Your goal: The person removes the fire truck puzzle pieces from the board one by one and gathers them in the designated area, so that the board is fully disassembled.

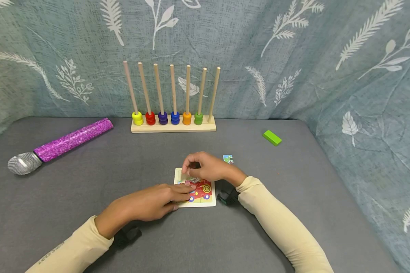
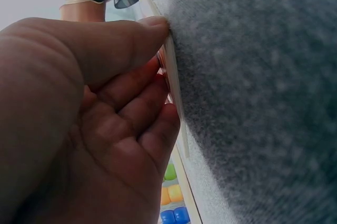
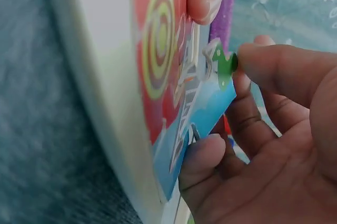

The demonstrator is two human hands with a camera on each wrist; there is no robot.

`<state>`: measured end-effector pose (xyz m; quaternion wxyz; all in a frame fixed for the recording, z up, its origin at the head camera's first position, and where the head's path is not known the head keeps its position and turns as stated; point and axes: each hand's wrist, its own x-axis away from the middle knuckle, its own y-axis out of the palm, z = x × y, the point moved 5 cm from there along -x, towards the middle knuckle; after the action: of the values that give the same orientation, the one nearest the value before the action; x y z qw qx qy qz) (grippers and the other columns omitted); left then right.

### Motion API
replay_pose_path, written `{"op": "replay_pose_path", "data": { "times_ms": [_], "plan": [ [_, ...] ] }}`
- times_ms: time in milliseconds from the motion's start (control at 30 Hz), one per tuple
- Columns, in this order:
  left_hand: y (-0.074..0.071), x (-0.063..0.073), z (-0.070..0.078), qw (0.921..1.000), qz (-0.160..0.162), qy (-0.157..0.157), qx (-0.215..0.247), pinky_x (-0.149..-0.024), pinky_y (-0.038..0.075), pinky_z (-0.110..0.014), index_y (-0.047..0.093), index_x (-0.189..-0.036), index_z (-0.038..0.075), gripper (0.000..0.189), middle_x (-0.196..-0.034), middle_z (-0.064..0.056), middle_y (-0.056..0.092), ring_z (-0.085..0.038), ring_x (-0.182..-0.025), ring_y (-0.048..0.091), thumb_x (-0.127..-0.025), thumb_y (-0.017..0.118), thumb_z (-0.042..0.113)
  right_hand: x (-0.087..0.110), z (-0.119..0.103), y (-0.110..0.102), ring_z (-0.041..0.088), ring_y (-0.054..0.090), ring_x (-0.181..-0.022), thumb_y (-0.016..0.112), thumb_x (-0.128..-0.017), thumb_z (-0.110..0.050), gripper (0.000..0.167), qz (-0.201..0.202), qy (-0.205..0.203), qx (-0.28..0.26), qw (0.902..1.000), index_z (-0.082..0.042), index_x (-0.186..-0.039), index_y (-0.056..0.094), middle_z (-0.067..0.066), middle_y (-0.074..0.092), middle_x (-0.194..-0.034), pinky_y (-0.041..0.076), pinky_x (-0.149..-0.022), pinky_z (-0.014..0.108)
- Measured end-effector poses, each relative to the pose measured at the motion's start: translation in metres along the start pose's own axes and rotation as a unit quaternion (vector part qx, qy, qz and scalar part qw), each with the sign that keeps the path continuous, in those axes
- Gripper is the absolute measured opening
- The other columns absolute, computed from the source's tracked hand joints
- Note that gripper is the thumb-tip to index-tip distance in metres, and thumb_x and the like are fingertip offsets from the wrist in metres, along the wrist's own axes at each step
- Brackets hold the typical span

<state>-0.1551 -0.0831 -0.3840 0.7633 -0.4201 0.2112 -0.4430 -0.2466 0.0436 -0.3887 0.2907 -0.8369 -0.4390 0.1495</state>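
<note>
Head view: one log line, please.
left hand: rests on puzzle board | right hand: pinches puzzle piece | loose piece: on table

A peg stand (image 1: 173, 129) sits between microphone (image 1: 70, 141) and green block (image 1: 272, 138).

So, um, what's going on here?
Someone is busy with a puzzle that shows a red vehicle. Their left hand rests on it, fingers laid across the picture. The right hand holds a blue-and-green piece at its far side. One loose piece lies on the gray table.
</note>
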Motion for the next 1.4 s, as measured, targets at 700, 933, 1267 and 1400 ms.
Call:
{"op": "replay_pose_path", "data": {
  "times_ms": [700, 933, 1267, 1400],
  "plan": [
    [-0.002, 0.003, -0.003, 0.9997, 0.003, -0.007, 0.022, -0.103, 0.040, -0.045, 0.049, -0.141, 0.000, 0.047, -0.149, -0.012, 0.041, -0.026, -0.137, 0.037, -0.094, 0.058, -0.003, 0.015, 0.005, -0.012, 0.007, 0.052, -0.073, 0.057, -0.092, 0.002, 0.026, 0.018, 0.064, -0.002, 0.9978, -0.003, -0.115, 0.070, 0.002, 0.069, -0.101, 0.044, -0.065, 0.022],
    [-0.001, 0.001, -0.004, 0.9998, 0.000, -0.005, 0.022, -0.104, 0.038, -0.046, 0.051, -0.139, 0.000, 0.045, -0.149, -0.011, 0.041, -0.026, -0.138, 0.036, -0.094, 0.057, -0.003, 0.018, 0.001, -0.015, 0.008, 0.053, -0.076, 0.059, -0.093, 0.004, 0.022, 0.000, 0.045, -0.016, 0.9989, -0.001, -0.109, 0.072, 0.003, 0.070, -0.100, 0.045, -0.070, 0.022],
    [0.001, -0.001, -0.001, 0.9997, -0.006, -0.008, 0.020, -0.104, 0.038, -0.046, 0.054, -0.137, 0.000, 0.042, -0.149, -0.011, 0.041, -0.026, -0.138, 0.036, -0.095, 0.056, -0.003, 0.027, 0.008, -0.016, 0.007, 0.038, -0.057, 0.056, -0.095, 0.002, 0.024, -0.001, 0.046, -0.053, 0.9976, 0.000, -0.114, 0.071, 0.004, 0.068, -0.105, 0.036, -0.058, 0.022],
    [0.000, -0.001, -0.001, 0.9997, -0.005, -0.009, 0.023, -0.105, 0.037, -0.046, 0.054, -0.136, -0.001, 0.042, -0.149, -0.011, 0.042, -0.026, -0.138, 0.036, -0.094, 0.057, -0.004, 0.027, 0.010, -0.016, 0.008, 0.037, -0.058, 0.056, -0.095, 0.001, 0.026, 0.003, 0.042, -0.059, 0.9974, -0.001, -0.116, 0.071, 0.005, 0.068, -0.107, 0.036, -0.058, 0.022]
  ]
}}
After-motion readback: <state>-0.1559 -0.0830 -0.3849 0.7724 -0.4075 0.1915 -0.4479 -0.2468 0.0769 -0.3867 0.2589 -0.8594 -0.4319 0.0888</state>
